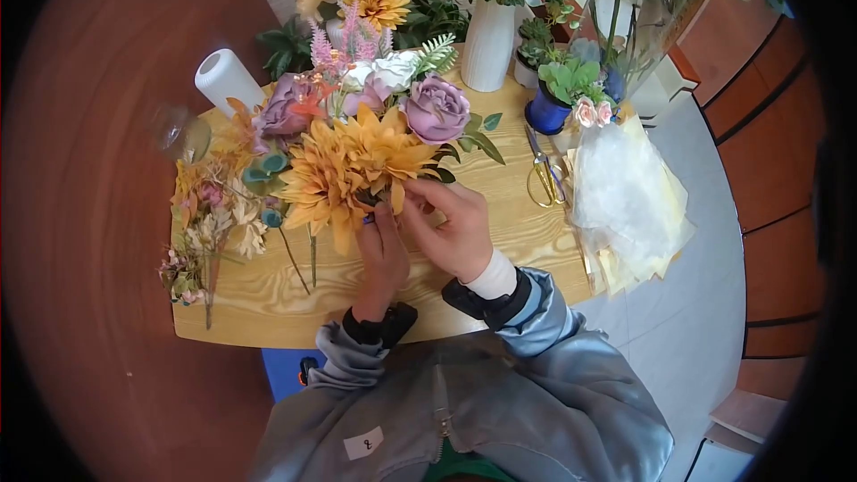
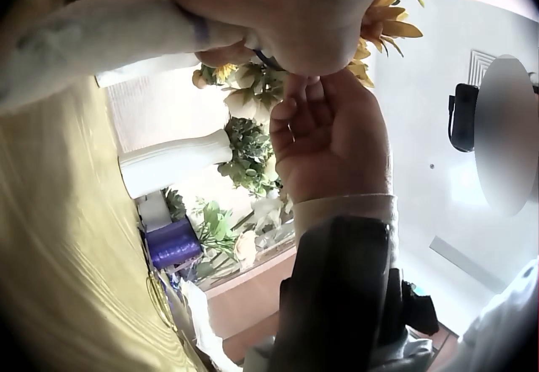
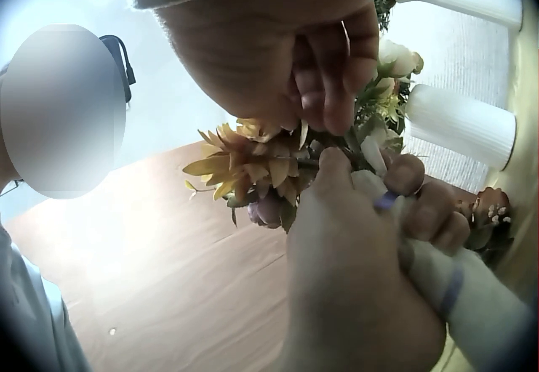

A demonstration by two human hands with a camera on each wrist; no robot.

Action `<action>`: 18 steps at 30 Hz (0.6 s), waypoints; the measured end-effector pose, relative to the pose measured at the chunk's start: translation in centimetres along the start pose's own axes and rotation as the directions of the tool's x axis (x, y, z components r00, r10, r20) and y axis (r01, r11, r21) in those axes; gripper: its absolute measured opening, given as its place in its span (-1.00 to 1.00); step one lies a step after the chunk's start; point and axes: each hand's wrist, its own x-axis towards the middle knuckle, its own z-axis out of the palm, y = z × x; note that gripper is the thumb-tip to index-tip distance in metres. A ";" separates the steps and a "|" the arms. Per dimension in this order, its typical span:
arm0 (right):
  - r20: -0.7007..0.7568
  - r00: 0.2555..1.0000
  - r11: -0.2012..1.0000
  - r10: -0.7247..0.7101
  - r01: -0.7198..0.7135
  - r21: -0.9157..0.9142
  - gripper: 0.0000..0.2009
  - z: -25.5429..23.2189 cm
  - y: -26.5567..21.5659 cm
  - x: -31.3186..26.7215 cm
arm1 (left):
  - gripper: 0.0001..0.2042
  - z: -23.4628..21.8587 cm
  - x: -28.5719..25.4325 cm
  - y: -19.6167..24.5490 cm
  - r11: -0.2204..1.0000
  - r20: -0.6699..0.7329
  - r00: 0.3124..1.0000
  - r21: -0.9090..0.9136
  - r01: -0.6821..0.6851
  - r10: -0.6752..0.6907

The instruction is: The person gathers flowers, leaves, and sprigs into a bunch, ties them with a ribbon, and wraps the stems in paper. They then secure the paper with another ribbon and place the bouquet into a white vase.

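A bouquet with orange flowers [image 1: 344, 170], mauve roses [image 1: 437, 109] and pink sprigs is held up over the wooden table. My left hand [image 1: 384, 254] grips it from below; in the right wrist view the left hand [image 3: 362, 263] is wrapped round a pale wrapped stem bundle [image 3: 472, 300] with blue bands. My right hand [image 1: 453, 230] has curled fingers, thumb and forefinger pinching at the lower edge of the orange blooms. In the right wrist view that hand [image 3: 269, 56] is just above the orange flower [image 3: 244, 166]; its exact fingertip contact is partly hidden.
Loose flower stems [image 1: 210, 250] lie on the table [image 1: 357, 317] at left, near a white roll [image 1: 228, 80]. A white vase [image 1: 488, 45] and blue pot [image 1: 546, 112] stand behind. Gold-handled scissors [image 1: 542, 180] lie beside wrapping sheets [image 1: 629, 205] at the right edge.
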 end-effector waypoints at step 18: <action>0.114 0.931 0.911 0.346 -0.362 0.199 -0.88 1.3 0.5 0.4 | -0.72 1.0 -0.3 0.9 0.922 0.051 0.964 0.281 -0.266 0.262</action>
